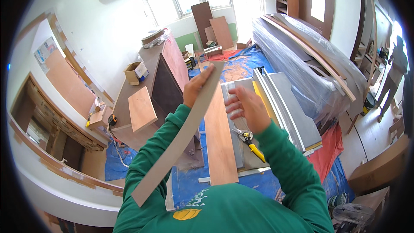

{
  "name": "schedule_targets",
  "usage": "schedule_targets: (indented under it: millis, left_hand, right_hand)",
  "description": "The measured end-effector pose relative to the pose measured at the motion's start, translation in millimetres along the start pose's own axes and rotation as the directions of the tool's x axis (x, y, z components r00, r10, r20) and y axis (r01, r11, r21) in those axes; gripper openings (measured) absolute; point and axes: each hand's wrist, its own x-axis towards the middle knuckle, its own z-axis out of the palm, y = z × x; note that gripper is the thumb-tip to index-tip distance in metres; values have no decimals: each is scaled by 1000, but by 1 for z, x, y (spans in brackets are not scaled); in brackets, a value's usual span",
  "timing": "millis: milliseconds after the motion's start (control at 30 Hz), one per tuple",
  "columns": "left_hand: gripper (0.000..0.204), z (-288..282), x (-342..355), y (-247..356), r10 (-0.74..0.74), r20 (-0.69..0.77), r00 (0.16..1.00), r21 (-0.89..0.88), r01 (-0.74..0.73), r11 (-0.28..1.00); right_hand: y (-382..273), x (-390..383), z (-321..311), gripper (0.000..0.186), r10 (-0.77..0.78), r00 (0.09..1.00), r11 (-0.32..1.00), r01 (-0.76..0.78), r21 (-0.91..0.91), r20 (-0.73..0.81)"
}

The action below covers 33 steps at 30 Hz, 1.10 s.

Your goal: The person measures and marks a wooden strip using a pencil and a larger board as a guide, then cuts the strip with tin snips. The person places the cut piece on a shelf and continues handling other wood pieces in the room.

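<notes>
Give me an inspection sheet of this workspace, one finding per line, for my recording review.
Surface: grey panel and pale metal rails at bench level, a long wood board alongside.
Job's things: a long, thin grey-beige strip, raised and slanting across the view.
Clutter: yellow-handled snips near the right hand; tape measure and open cardboard box at left.
Grip: left hand holds the strip near its far end; right hand is partly open, nothing seen in it.
Cables: a pale cord-like line at lower left; too small to identify.
Surroundings: blue sheet and red sheet on the floor, plastic-wrapped stack, a person standing at far right.
</notes>
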Motion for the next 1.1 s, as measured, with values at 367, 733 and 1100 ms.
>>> schedule_targets:
  millis: [367,733,1100]
  left_hand:
    - [63,-59,9,34,152,-39,988,263,-136,955]
    - [27,-87,-125,77,-218,-83,972,-26,216,976]
    - [36,-58,-341,79,-624,516,587,-262,802,537]
  right_hand:
    - [-13,49,33,18,-362,931,929,364,-58,47]
    - [-43,1,25,21,-420,904,906,423,-24,75]
    - [-46,-73,1,19,-504,839,852,522,38,-206]
